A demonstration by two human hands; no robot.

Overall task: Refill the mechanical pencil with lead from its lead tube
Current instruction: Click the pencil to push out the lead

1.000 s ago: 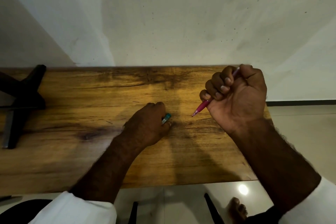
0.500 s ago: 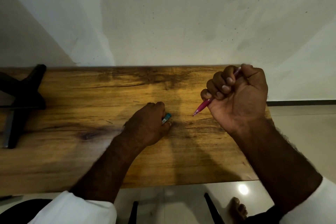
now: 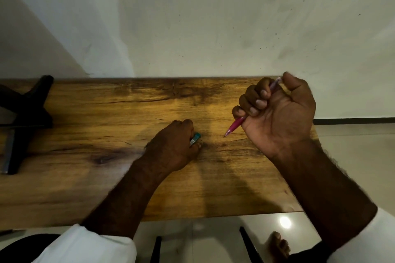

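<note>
Two items of the task are in hand, one per hand, held apart. Item one: pink mechanical pencil point(image 3: 235, 125), clenched in the right hand point(image 3: 280, 117), raised above the bench point(image 3: 85, 177). The fingers point(image 3: 254, 100) curl round the barrel in a fist and the writing tip slants down and left toward the wood without touching it. The thumb sits at the blurred upper end, where a push cap would be; whether that cap is on or off cannot be told. Item two: lead tube point(image 3: 195, 138), gripped by the left hand point(image 3: 171, 147), which rests knuckles-up near the middle of the bench. Only a teal end and a strip of white label show past the fingers point(image 3: 186, 126), and whether the tube is opened or closed is hidden. Pencil tip and tube lie near each other with bare wood between. Also present: black cross-shaped stand point(image 3: 23, 113) at the bench's left end, white sleeves point(image 3: 85, 245) on both arms, pale wall point(image 3: 213, 28) behind, tiled floor point(image 3: 352, 156) and a bare foot point(image 3: 277, 243) below the near edge. Progress, as a judgement: both items are picked up, but no loose lead is visible and nothing shows a stick passing from tube to pencil. Left to do, so far as can be seen: open tube and pencil top, drop lead in, close up, click to feed.
</note>
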